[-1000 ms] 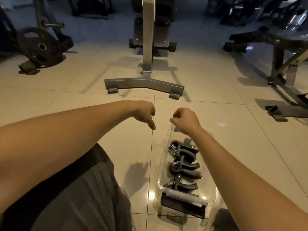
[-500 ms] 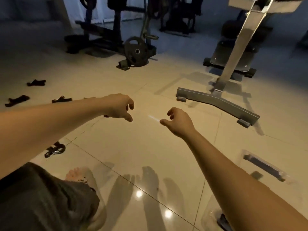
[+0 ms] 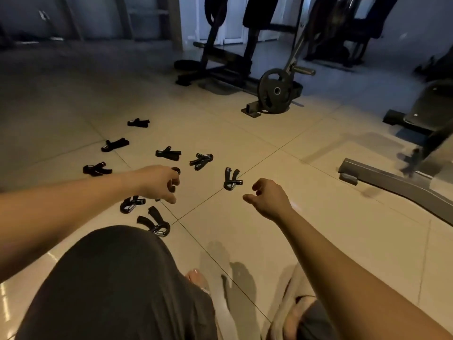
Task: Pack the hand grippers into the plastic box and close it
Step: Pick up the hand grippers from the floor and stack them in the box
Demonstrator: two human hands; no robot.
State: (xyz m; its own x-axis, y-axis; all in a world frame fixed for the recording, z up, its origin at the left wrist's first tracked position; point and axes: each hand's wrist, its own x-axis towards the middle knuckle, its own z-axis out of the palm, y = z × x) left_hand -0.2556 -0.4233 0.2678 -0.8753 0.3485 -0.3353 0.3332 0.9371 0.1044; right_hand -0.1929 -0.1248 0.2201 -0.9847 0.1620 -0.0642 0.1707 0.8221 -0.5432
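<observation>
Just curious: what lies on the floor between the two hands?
In the head view, one hand gripper lies on the floor between the left hand and right hand, nearer the right.

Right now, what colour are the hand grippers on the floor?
Black, with silvery metal parts; clearest on the hand gripper in the head view.

hand gripper [image 3: 176, 171] mostly hidden behind left hand [image 3: 157, 183], bench [image 3: 426, 109] edge-cropped

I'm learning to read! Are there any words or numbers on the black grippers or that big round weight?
Nothing here can be read.
The pale patch on the handle of the black hand gripper nearest the right hand: too small and blurred to read.
Any marks on the round black weight plate: too dark to read.
</observation>
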